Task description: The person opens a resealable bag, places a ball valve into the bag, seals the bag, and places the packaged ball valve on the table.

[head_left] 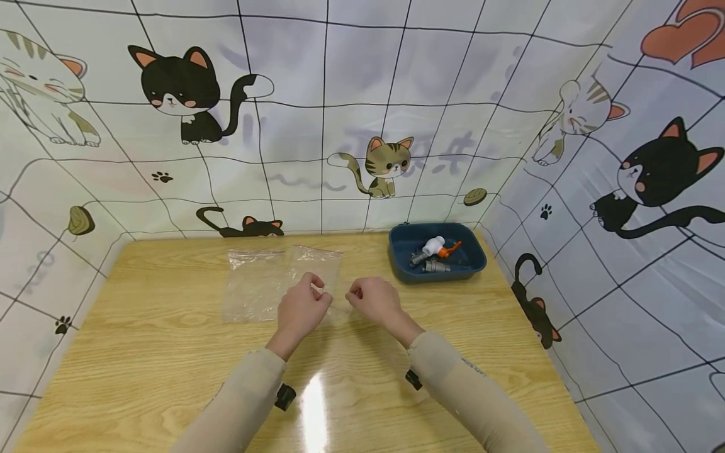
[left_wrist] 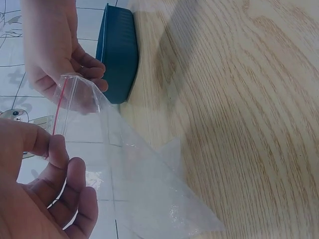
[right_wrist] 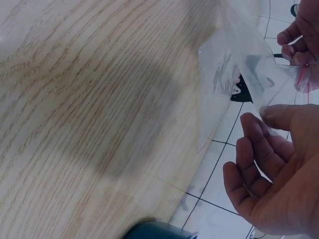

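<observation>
My left hand (head_left: 303,308) pinches the top of a clear zip bag (left_wrist: 139,169) beside its red strip, with thumb and index finger. At the other end of the bag's top, my right hand (head_left: 376,299) pinches the edge between thumb and index fingertip; its other fingers are loosely curled. The bag hangs between the hands, creased and see-through, and nothing shows inside it. Behind the hands, more clear zip bags (head_left: 252,286) lie flat on the table, one to the left and one partly covered by my left hand.
A dark blue plastic bin (head_left: 398,267) stands at the back right of the wooden table (head_left: 170,365). In it lie a white-and-orange piece (head_left: 435,246) and grey metallic-looking parts (head_left: 436,267). Cat-print sheeting (head_left: 294,145) hangs behind the table and at both sides.
</observation>
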`<state>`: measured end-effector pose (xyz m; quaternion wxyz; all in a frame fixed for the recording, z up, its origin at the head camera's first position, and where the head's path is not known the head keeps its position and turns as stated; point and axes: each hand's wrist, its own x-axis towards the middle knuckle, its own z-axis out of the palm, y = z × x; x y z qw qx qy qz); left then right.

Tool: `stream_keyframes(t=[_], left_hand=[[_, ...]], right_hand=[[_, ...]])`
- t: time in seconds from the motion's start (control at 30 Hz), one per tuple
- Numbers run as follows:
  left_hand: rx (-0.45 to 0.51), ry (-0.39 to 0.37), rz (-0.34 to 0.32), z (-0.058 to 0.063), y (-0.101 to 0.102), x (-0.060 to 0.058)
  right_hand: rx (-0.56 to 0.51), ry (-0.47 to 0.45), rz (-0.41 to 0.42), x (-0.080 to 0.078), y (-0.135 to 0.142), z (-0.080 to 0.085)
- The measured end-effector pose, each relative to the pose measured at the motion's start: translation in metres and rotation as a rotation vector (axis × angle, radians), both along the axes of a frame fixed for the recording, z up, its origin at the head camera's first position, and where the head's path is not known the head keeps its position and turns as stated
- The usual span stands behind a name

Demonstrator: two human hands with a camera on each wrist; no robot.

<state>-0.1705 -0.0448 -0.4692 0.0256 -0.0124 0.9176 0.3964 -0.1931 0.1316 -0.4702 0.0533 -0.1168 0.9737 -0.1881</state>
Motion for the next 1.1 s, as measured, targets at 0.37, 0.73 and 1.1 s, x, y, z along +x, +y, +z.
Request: stream_keyframes(t=[0.37, 0.73, 1.1], left_hand=[[-0.001, 0.018, -0.009, 0.000, -0.001, -0.001], [0.005, 0.030, 0.003, -0.002, -0.005, -0.002], [0.063, 0.034, -0.002, -0.003, -0.006, -0.001]], right_hand=[[-0.028, 0.050, 0.028, -0.002, 0.009, 0.004], [0.068, 0.119, -0.048, -0.026, 0.066, 0.009], [0.216, 0.217, -0.113, -0.055, 0.116, -0.005]])
